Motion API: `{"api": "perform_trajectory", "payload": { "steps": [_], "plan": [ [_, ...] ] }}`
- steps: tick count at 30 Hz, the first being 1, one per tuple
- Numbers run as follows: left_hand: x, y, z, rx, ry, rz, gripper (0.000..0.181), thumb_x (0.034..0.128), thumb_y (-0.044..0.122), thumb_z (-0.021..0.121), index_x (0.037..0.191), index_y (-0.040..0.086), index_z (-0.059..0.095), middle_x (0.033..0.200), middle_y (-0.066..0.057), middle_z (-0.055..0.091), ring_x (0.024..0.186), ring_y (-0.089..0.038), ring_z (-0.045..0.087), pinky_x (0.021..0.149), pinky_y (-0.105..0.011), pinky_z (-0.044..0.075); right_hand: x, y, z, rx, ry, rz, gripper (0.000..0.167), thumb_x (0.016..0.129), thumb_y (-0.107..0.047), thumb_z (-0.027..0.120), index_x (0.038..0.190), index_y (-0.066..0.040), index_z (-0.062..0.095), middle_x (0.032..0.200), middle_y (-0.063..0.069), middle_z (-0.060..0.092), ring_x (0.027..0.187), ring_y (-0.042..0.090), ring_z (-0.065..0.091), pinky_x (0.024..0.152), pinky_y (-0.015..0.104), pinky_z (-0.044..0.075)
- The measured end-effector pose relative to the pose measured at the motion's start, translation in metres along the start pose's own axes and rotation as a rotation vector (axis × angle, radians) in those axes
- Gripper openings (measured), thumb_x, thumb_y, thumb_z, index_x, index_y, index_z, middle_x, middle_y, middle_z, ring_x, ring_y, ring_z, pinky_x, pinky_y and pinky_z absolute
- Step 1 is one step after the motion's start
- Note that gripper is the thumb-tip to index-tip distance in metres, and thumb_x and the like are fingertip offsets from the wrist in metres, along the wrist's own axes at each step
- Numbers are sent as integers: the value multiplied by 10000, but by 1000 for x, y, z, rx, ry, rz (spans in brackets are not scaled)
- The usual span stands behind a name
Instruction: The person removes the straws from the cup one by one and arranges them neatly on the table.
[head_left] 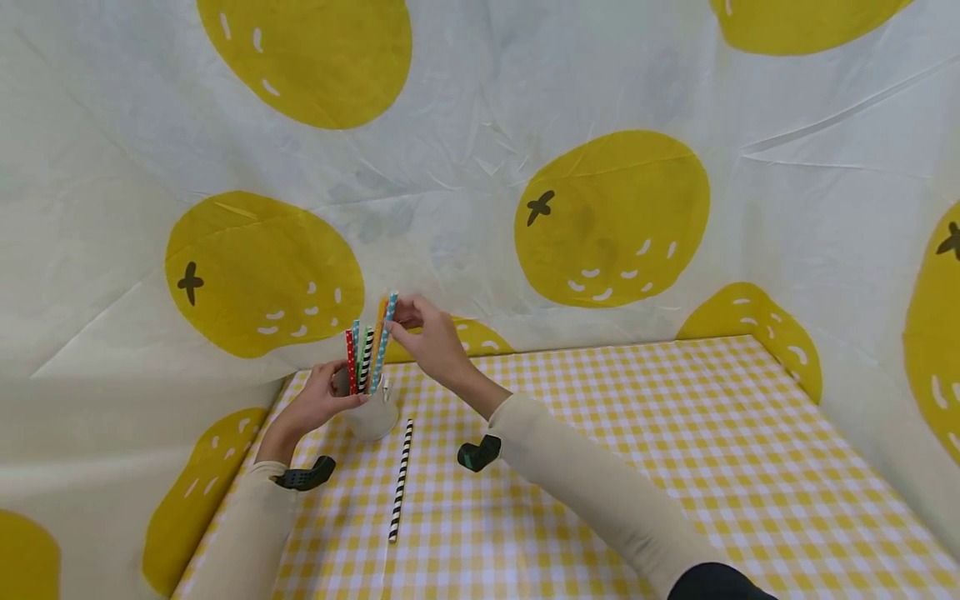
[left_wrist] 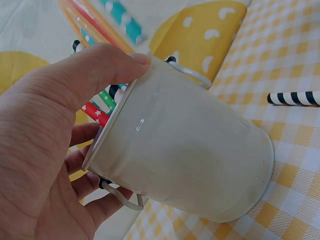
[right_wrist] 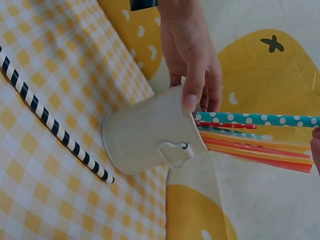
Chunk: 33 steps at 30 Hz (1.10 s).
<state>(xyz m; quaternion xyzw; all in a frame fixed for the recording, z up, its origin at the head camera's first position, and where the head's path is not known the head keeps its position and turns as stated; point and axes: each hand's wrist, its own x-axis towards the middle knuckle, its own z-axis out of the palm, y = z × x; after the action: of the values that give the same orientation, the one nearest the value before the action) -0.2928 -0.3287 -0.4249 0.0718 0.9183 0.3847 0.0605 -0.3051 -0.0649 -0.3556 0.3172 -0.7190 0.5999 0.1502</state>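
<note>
A cream metal bucket with little wire handles (left_wrist: pixel 195 150) stands on a yellow and white checked cloth (head_left: pixel 645 400). The person's left hand (head_left: pixel 321 397) is curled round the top edge of the bucket, with the thumb bent over the rim. The right hand (head_left: pixel 429 337) is up above the bucket, to its right. Its finger and thumb are nearly closed and pinch a blue-green straw with white dots (right_wrist: pixel 250 119) near its top. The low end of that straw shows close to the bucket's rim.

Lots of straws stick up out of the bucket. There is a red straw with white stars (left_wrist: pixel 96 114), a black and white striped one (head_left: pixel 366 362), and some plain orange ones (right_wrist: pixel 260 150).

Another long straw, with black and white stripes (head_left: pixel 401 481), lies on the cloth. It is to the right of the bucket and reaches closer to the person. Behind the bucket hangs a white sheet with big yellow fruit on it (head_left: pixel 450 108).
</note>
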Motion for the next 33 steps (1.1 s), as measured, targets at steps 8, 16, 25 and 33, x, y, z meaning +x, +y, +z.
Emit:
{"api": "perform_trajectory", "payload": {
  "steps": [8,16,25,33],
  "plan": [
    [0,-3,-1,22,3,-12,922,934,366,745,1591,11,204,1453,-259,214,1058,-344,354,828,-452,389,-7,2,-14,111,14,80,234,985,-100,679,1206,-39,630,1054,109,700,893,252,696,760,329,589],
    [-1,-4,-2,18,-6,1,940,925,390,750,1591,13,205,1446,-254,217,1044,-336,355,815,-441,386,-19,9,-22,170,47,178,368,994,-117,670,1322,-75,509,1070,116,684,888,292,692,759,348,597],
    [-1,-3,-2,31,-12,12,944,926,396,747,1589,1,205,1450,-265,217,1052,-348,368,820,-452,395,-33,15,-34,213,60,186,372,998,-84,653,1326,-147,488,1127,137,647,873,322,690,776,435,599],
    [0,-3,-3,34,-16,20,950,924,420,745,1590,8,206,1454,-258,213,1040,-337,360,809,-444,388,-46,29,-42,161,-18,223,333,986,-108,678,1304,-152,589,1111,148,664,853,370,693,783,393,597]
  ]
}}
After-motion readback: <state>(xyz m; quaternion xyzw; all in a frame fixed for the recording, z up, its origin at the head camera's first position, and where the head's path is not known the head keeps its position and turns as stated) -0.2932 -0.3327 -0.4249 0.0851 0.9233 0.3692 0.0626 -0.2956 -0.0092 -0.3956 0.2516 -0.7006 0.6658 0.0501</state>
